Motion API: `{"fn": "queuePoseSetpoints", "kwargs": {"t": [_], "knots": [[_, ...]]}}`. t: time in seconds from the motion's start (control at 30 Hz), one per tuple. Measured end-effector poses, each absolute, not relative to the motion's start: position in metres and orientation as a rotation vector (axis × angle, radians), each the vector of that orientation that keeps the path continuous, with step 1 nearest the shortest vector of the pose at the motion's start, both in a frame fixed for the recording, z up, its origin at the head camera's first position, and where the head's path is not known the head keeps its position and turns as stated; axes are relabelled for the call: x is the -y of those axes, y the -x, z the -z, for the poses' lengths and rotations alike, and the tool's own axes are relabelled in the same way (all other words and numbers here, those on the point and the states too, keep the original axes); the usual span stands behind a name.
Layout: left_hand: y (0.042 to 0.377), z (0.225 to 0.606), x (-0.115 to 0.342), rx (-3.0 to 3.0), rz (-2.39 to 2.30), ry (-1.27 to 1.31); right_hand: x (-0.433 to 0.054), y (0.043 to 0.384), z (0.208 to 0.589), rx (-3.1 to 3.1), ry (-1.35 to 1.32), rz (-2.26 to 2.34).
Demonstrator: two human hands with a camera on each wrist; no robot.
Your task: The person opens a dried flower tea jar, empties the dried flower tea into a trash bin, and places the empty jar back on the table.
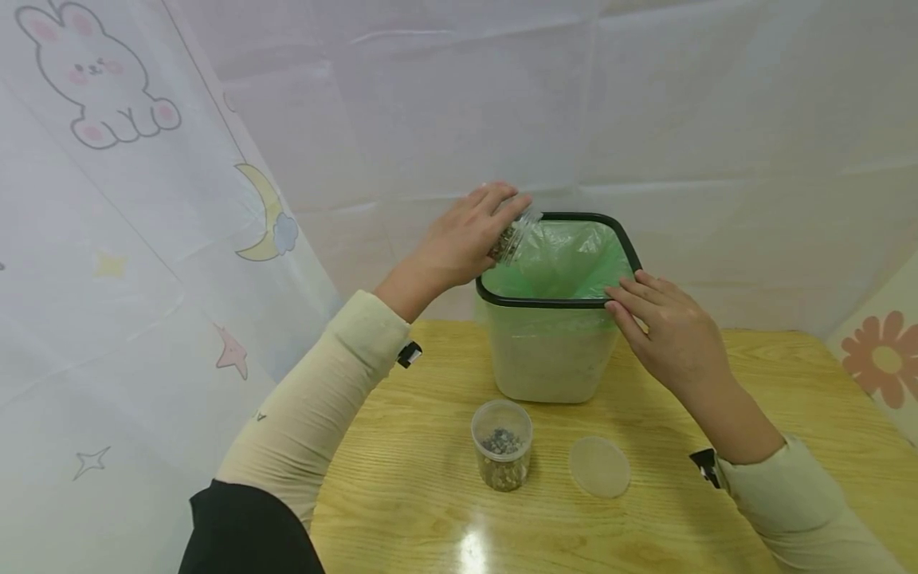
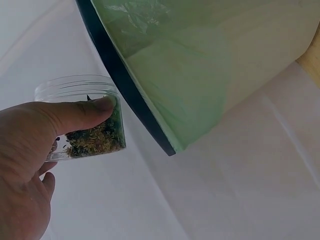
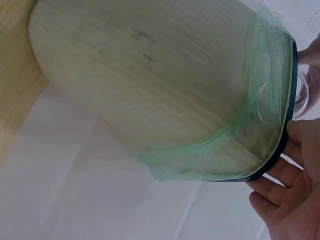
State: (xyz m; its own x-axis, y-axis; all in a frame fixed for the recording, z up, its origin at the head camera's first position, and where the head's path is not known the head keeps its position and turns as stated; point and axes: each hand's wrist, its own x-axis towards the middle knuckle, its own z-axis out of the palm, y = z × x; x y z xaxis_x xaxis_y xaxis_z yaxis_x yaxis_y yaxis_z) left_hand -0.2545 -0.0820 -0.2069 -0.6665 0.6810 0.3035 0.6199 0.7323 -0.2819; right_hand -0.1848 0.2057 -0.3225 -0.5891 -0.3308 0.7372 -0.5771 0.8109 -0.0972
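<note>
My left hand (image 1: 473,227) grips a clear jar (image 2: 95,127) of small brown and dark dried bits, tilted on its side at the left rim of a trash can. Its threaded mouth faces over the opening. A green plastic bag (image 1: 566,255) lines the pale trash can (image 1: 548,359), which has a dark rim. My right hand (image 1: 670,331) holds the front right corner of that rim, the rim lying between thumb and fingers (image 3: 270,187).
A second clear jar (image 1: 504,470), with grey pieces over brownish bits, stands uncovered before the trash can on the wooden table (image 1: 402,494). Beside it lies a round translucent lid (image 1: 600,467). A pale sheet (image 1: 459,112) hangs behind the table.
</note>
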Motion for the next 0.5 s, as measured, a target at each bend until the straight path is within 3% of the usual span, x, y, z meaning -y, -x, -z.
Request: {"fn": "queuePoseSetpoints", "kwargs": {"t": [0.5], "knots": [[0.2529,0.2056,0.0789,2.548,-0.291,0.998,-0.2054,0.1858,0.3238,2.222,-0.670,-0.416]]}}
